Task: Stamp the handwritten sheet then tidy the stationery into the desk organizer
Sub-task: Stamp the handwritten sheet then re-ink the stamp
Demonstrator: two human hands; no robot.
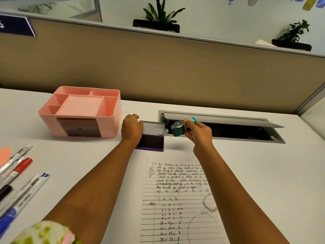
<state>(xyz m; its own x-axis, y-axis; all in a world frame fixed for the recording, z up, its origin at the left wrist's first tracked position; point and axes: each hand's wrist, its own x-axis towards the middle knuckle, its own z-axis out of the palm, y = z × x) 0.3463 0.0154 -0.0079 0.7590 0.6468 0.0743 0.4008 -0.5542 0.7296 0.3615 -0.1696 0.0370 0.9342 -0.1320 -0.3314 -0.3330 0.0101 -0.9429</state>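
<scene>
Handwritten "40 Children" sheet (177,199) below right hand's (198,132) date stamp (178,130)

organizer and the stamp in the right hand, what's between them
In the head view, the left hand and the open ink pad it holds lie between the organizer and the stamp held by the right hand.
</scene>
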